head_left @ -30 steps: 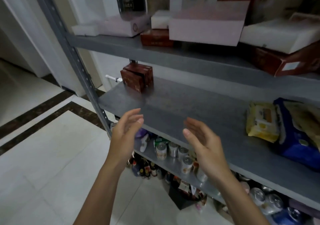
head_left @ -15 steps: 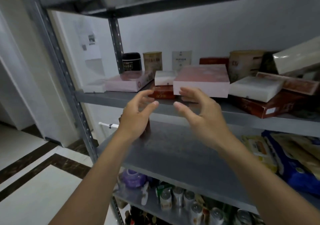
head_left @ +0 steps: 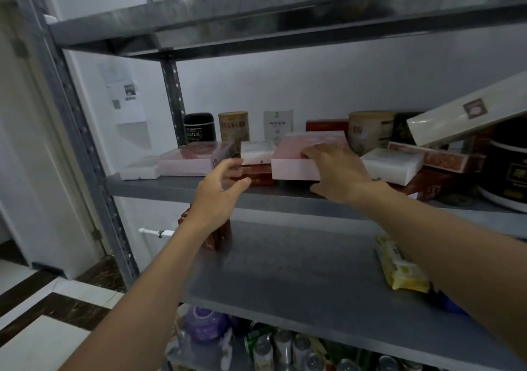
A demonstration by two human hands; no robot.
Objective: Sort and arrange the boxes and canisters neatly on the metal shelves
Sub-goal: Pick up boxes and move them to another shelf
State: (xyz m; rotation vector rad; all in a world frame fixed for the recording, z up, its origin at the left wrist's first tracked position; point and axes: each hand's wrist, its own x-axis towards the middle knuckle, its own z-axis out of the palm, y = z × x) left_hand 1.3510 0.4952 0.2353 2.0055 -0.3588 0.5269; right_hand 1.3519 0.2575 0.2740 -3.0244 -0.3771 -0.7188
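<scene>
A large pink box (head_left: 291,168) lies at the front of the upper metal shelf (head_left: 176,188), on top of a flat red box (head_left: 258,178). My right hand (head_left: 339,171) grips the pink box at its right front corner, fingers over the top and thumb below. My left hand (head_left: 219,193) hovers open with spread fingers just before the red box, touching nothing. A black canister (head_left: 199,126), a gold canister (head_left: 233,125) and a beige canister (head_left: 370,128) stand at the back.
On the same shelf lie a flat pink box (head_left: 196,156), white boxes (head_left: 390,165), a tilted long white box (head_left: 467,116) and a black round container (head_left: 507,171). The shelf below carries red boxes (head_left: 216,233) and a yellow packet (head_left: 399,265). Cans (head_left: 285,348) fill the bottom shelf.
The view has tilted up to the upper shelf. My right hand has reached forward and taken hold of the large pink box. My left hand has moved toward the red box.
</scene>
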